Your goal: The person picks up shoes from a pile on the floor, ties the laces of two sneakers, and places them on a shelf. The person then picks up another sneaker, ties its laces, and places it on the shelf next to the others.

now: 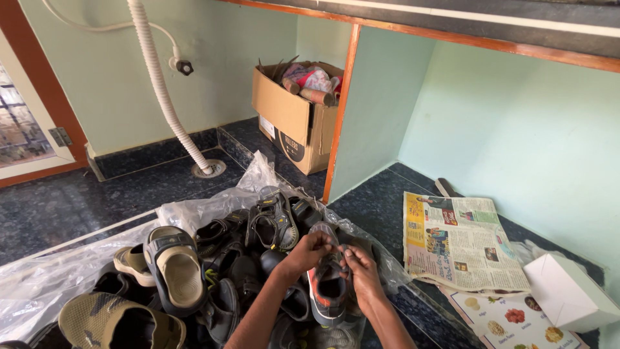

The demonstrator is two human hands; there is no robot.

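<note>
The grey sneaker with orange lining [328, 284] lay on top of a heap of footwear near the bottom middle of the head view, toe pointing away from the person. The left hand [310, 251] and the right hand [361, 270] met over its front, fingers pinched on the upper by the laces, each grip clenched on the sneaker.

The heap rested on a sheet of clear plastic [58, 271] spread over the dark speckled floor [77, 200]. It held black strapped sandals [271, 223], a grey and beige slide sandal [174, 265] and a camouflage-patterned slide [110, 320] at the lower left edge. Open floor ran to the left and behind the heap, up to a round floor drain [210, 169] where a white corrugated hose [158, 77] came down along the pale green wall.

A wooden-edged partition [339, 110] stood just beyond the heap and split the space under the desk [491, 26] into two bays. In the left bay a brown cardboard box [290, 119] stood open, with cardboard tubes and patterned cloth inside and a dark round label low on its side. In the right bay a spread newspaper [458, 242] lay flat on the floor, near the sneaker, with a printed sheet showing food pictures [510, 320] beneath its near edge. A small white box [568, 291] stood at the far right, just beside the newspaper's corner.
</note>
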